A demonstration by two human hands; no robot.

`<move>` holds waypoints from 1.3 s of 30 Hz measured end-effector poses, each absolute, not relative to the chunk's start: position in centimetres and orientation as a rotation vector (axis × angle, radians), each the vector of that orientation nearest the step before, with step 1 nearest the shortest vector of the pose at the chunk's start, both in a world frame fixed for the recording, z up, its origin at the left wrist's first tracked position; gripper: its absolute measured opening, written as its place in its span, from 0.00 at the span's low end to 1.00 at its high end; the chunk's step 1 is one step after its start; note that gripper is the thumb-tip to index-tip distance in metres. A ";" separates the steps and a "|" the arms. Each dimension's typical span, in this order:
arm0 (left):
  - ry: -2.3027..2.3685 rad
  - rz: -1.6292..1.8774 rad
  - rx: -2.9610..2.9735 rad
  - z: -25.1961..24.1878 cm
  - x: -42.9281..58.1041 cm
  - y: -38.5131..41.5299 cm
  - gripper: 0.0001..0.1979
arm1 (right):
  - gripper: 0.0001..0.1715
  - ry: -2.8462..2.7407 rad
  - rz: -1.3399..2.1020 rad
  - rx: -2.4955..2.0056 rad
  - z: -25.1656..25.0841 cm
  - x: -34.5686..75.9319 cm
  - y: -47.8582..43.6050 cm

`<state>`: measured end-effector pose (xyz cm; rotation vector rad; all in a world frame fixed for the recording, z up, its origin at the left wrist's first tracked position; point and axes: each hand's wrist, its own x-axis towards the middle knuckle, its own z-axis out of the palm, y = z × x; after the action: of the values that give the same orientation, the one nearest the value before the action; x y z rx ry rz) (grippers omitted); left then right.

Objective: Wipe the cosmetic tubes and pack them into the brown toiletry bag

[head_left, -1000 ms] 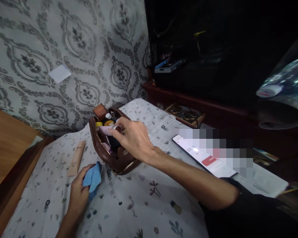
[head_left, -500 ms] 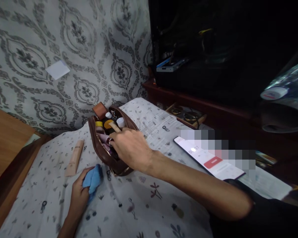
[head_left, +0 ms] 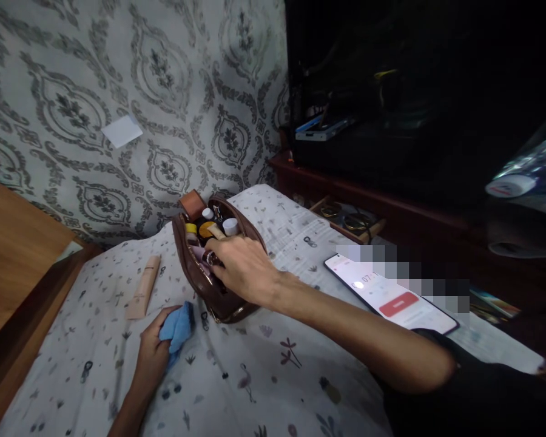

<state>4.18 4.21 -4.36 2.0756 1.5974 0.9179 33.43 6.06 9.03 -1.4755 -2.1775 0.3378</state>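
A brown zip-up toiletry bag (head_left: 193,267) lies unzipped on the patterned sheet, packed with small bottles and jars. My right hand (head_left: 241,264) reaches into it from the right, fingers curled down among the contents; what they grip is hidden. Beside those fingers a beige tube end (head_left: 216,231) sticks up, near a yellow-capped jar (head_left: 190,229) and a white cap (head_left: 230,226). Low on the left, my left hand (head_left: 153,340) is closed round a crumpled blue cloth (head_left: 178,328). A peach-coloured squeeze tube (head_left: 144,288) rests on the sheet beyond that hand.
A phone (head_left: 391,294) with a lit timer screen lies at the right. Behind it are a small open box (head_left: 348,220) and a dark red shelf edge (head_left: 391,209). A large plastic bottle (head_left: 528,182) is at the far right. A wooden panel (head_left: 22,255) borders the left.
The whole view has shifted slightly, so things appear a little further right. My right hand stays inside the bag, and my left hand still holds the blue cloth.
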 end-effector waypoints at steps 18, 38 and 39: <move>1.602 0.858 2.074 -4.5 3.9 4.0 0.30 | 0.10 -1.776 0.374 -1.249 8.5 34.1 6.9; 1.555 0.876 2.085 -4.4 3.9 3.9 0.29 | 0.12 -1.993 0.265 -1.398 7.4 33.3 4.8; 1.556 0.878 2.083 -4.4 3.9 3.9 0.30 | 0.12 -2.006 0.270 -1.398 7.4 33.3 4.8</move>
<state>3.87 3.92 -4.42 2.0826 1.5561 0.8784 33.26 4.85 7.45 -1.3976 -2.0061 0.2702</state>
